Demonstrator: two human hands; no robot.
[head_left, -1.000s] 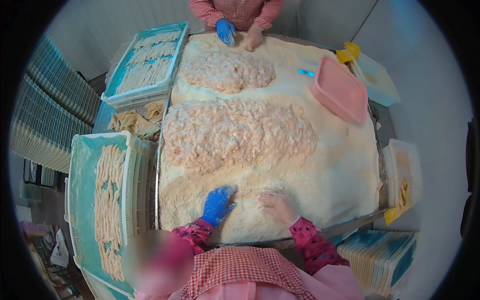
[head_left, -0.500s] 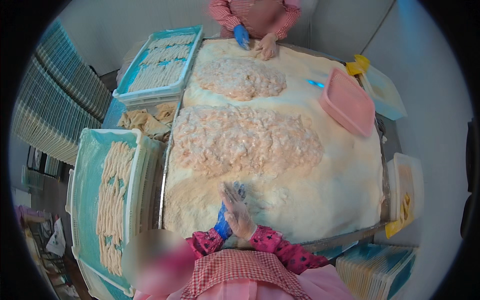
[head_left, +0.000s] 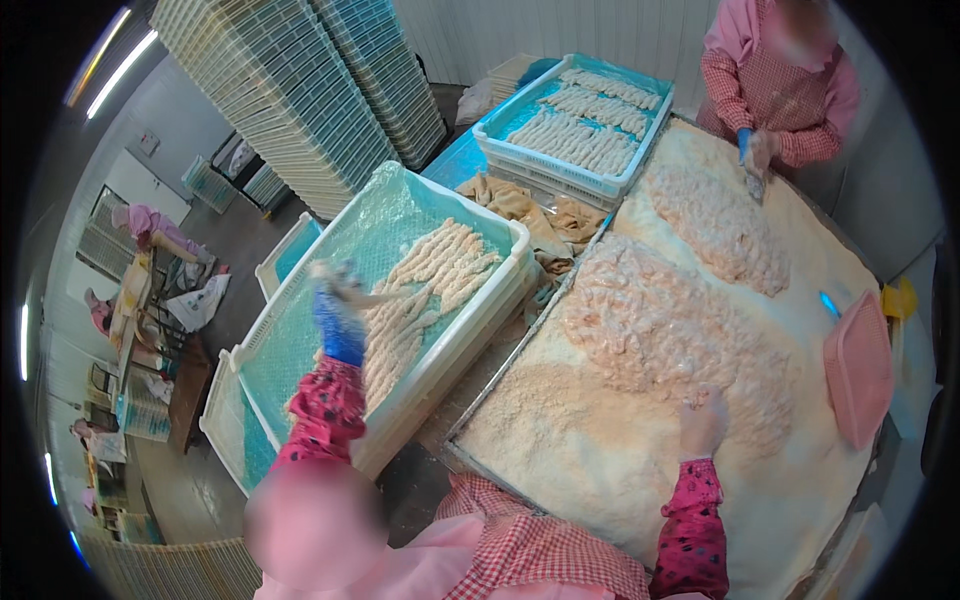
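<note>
My left hand (head_left: 338, 318), in a blue glove, is over the near white tray with a teal mesh liner (head_left: 345, 235). Its fingers are blurred by motion, closed on one end of a floured meat strip (head_left: 378, 298) that trails to the right. Rows of floured meat strips (head_left: 440, 268) lie in that tray. At the near edge of the large raw meat pile (head_left: 665, 315), my right hand (head_left: 704, 425) in a clear glove has its fingers bent against the meat. What they grip is hidden.
Flour (head_left: 560, 430) covers the metal-edged table. A second tray of strips (head_left: 580, 120) stands beyond crumpled cloths (head_left: 515, 205). A co-worker (head_left: 780, 90) handles a smaller meat pile (head_left: 720, 225) at the far side. A pink basket (head_left: 858, 370) stands right; tall tray stacks (head_left: 290, 90) rise behind.
The view has swung left. My hands, pressed together over the flour before, are now apart: the left over the tray with a strip, the right at the meat pile.
</note>
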